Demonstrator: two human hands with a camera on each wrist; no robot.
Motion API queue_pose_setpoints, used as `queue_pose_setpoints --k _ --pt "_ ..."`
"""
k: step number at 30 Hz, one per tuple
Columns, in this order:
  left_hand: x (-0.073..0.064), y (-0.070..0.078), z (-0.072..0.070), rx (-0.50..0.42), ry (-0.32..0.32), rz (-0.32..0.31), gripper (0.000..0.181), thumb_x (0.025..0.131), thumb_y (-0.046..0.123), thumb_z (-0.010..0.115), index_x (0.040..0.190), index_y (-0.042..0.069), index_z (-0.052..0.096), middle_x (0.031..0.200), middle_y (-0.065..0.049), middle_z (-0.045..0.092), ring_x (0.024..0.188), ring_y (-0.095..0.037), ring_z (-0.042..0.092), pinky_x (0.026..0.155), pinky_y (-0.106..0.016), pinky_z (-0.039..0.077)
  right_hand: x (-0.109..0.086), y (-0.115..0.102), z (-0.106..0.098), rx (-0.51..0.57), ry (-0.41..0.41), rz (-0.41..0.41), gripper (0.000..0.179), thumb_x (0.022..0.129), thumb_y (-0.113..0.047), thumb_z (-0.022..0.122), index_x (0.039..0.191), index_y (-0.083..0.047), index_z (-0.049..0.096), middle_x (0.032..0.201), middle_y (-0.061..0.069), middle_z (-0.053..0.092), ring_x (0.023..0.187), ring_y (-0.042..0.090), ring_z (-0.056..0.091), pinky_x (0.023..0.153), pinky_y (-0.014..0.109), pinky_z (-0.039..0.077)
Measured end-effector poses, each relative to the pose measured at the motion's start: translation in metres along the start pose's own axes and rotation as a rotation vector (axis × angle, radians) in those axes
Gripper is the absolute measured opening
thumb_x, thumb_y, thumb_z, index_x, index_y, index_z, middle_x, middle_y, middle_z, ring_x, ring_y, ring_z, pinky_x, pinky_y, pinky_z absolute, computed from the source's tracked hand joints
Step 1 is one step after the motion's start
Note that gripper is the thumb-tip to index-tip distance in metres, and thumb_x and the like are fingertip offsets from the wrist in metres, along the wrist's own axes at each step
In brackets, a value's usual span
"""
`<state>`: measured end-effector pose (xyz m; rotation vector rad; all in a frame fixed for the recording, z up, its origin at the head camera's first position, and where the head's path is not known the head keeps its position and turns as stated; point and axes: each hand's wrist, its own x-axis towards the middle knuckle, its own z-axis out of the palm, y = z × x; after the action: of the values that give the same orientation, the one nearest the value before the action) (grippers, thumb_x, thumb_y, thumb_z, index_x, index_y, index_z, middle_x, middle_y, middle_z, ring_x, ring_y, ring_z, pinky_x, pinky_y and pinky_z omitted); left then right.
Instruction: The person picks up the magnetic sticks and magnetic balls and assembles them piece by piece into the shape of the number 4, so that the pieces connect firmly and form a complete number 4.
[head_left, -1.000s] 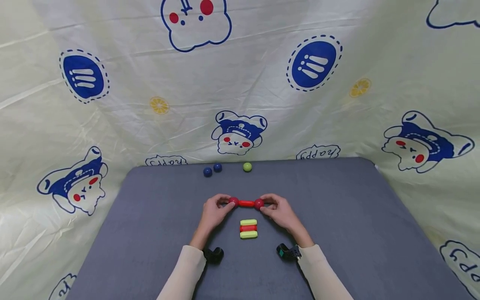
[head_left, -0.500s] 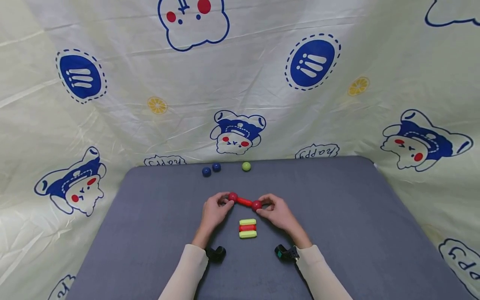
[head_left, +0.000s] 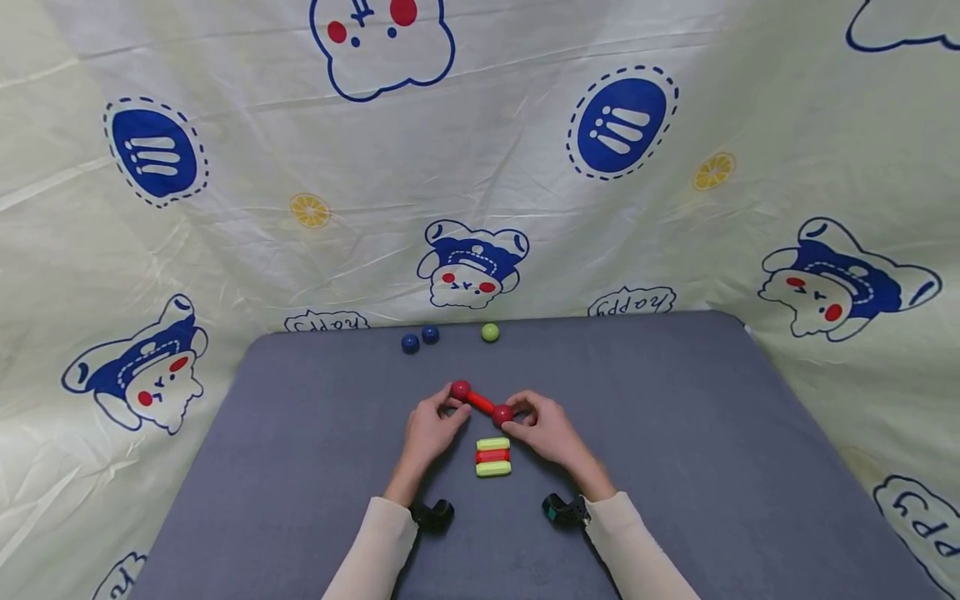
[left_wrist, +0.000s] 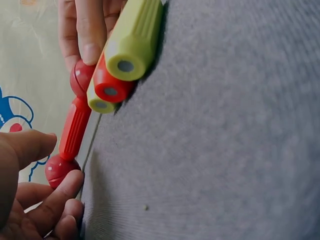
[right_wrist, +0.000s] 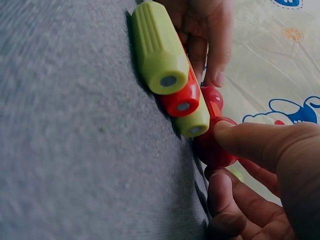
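Note:
A red magnetic building rod (head_left: pixel 481 403) has a red ball at each end and lies aslant between the hands in the head view. At the far-left ball (head_left: pixel 461 390), my left hand (head_left: pixel 432 429) has its fingers curled; in the left wrist view the fingers touch this ball while the thumb stands slightly off it. My right hand (head_left: pixel 548 432) pinches the near-right ball (right_wrist: pixel 216 145) between thumb and fingers. Closer to the body, a red rod (head_left: pixel 492 456) lies between two yellow-green rods (head_left: pixel 493 470), side by side, with grey metal ends.
Two blue balls (head_left: pixel 410 343) and a yellow-green ball (head_left: pixel 490 332) sit by the far edge of the grey table (head_left: pixel 637 400). A printed curtain (head_left: pixel 525 167) hangs behind and at both sides. Each wrist wears a black camera mount (head_left: pixel 435 516).
The joined rod has turned from level to aslant, its right ball coming nearer the body and its left ball moving away. The right hand has shifted leftward. The loose rods have stayed put.

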<state>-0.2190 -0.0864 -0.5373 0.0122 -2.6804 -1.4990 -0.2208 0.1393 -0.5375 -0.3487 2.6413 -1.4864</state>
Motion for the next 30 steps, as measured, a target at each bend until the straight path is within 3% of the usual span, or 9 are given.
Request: queue_pose_setpoints --k 6,12,18,24,30 --pt "-0.004 0.0 0.001 -0.003 -0.019 -0.005 0.068 0.093 0.033 0.075 0.147 -0.002 0.052 0.109 -0.003 0.077 0.077 -0.01 0.052 0.068 -0.024 0.038 -0.002 -0.004 0.005 -0.008 -0.007 -0.004 0.025 0.09 -0.015 0.08 0.114 -0.012 0.071 0.105 0.005 0.073 0.07 0.011 0.055 0.062 0.025 0.044" --pt "-0.007 0.0 0.004 -0.047 0.002 -0.004 0.073 0.092 0.031 0.076 0.149 -0.004 0.049 0.113 -0.006 0.077 0.086 -0.015 0.056 0.074 -0.027 0.042 -0.003 -0.008 0.01 -0.006 -0.033 -0.03 0.023 0.092 -0.018 0.079 0.113 -0.013 0.072 0.103 0.004 0.071 0.072 0.011 0.056 0.064 0.025 0.045" --pt "-0.005 -0.001 0.008 -0.032 0.006 0.007 0.077 0.091 0.034 0.077 0.152 -0.001 0.046 0.103 -0.003 0.074 0.086 -0.015 0.053 0.075 -0.027 0.04 -0.005 -0.011 0.014 0.004 -0.056 -0.06 0.02 0.092 -0.017 0.078 0.111 -0.014 0.073 0.101 0.002 0.072 0.072 0.009 0.057 0.064 0.025 0.046" --pt "-0.007 0.001 0.011 0.029 0.022 0.049 0.061 0.093 0.026 0.074 0.145 0.0 0.056 0.102 -0.002 0.076 0.084 -0.016 0.055 0.077 -0.031 0.041 -0.006 -0.011 0.016 -0.004 -0.068 -0.094 0.016 0.094 -0.015 0.076 0.109 -0.014 0.074 0.098 0.001 0.073 0.074 0.009 0.057 0.066 0.025 0.046" --pt "-0.01 0.005 0.013 -0.004 0.034 0.05 0.039 0.092 0.025 0.075 0.127 0.009 0.072 0.101 -0.003 0.077 0.09 -0.02 0.062 0.083 -0.036 0.048 -0.005 -0.011 0.016 -0.011 -0.081 -0.085 0.015 0.095 -0.015 0.074 0.11 -0.014 0.074 0.099 -0.001 0.072 0.077 0.008 0.058 0.068 0.025 0.047"
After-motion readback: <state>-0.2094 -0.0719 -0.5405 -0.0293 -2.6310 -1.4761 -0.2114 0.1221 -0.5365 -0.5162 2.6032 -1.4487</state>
